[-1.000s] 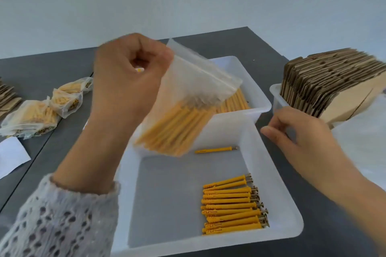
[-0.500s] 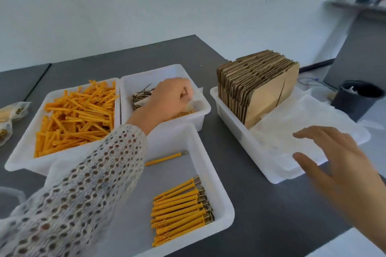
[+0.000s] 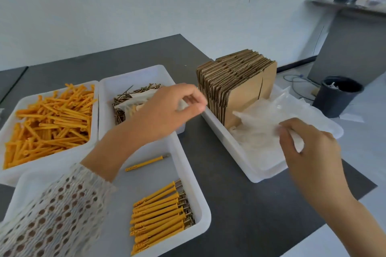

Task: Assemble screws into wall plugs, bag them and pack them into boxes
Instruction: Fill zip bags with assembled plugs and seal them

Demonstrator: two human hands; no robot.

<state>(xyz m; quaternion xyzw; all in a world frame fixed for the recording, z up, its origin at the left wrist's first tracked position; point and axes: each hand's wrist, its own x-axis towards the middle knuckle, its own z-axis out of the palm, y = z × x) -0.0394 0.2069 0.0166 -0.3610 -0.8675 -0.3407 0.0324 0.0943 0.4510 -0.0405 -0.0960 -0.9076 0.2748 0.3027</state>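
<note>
Right hand (image 3: 307,144): fingers curled, thumb and fingertips pinching the edge of a thin clear plastic bag (image 3: 269,115) at the top of a loose heap of such bags. The film lifts up and left from the pinch; the rest of the heap lies below and beyond the fingers in the near half of a long white plastic tray (image 3: 221,137). The far half of that tray holds a stack of flat brown cardboard box blanks (image 3: 236,83), standing on edge, just beside the bags.

Left hand (image 3: 167,110): held above the right edge of the white tray of dark metal screws (image 3: 127,98). Fingers curled, thumb against the forefinger. Something pale shows at the fingertips, but whether anything is gripped cannot be told. A filled clear bag lies on the screws, partly hidden under this hand. Netted white sleeve (image 3: 52,210) covers the forearm.

Near white tray (image 3: 200,200): a neat row of orange wall plugs with screws fitted (image 3: 160,213) in the near right corner, heads to the right; one single assembled plug (image 3: 147,162) apart at the far end.

Left white tray (image 3: 12,108): loose pile of bare orange plastic wall plugs (image 3: 50,123).

All trays stand on a dark grey table (image 3: 234,204). Black bin (image 3: 338,96) on the floor, far right.
</note>
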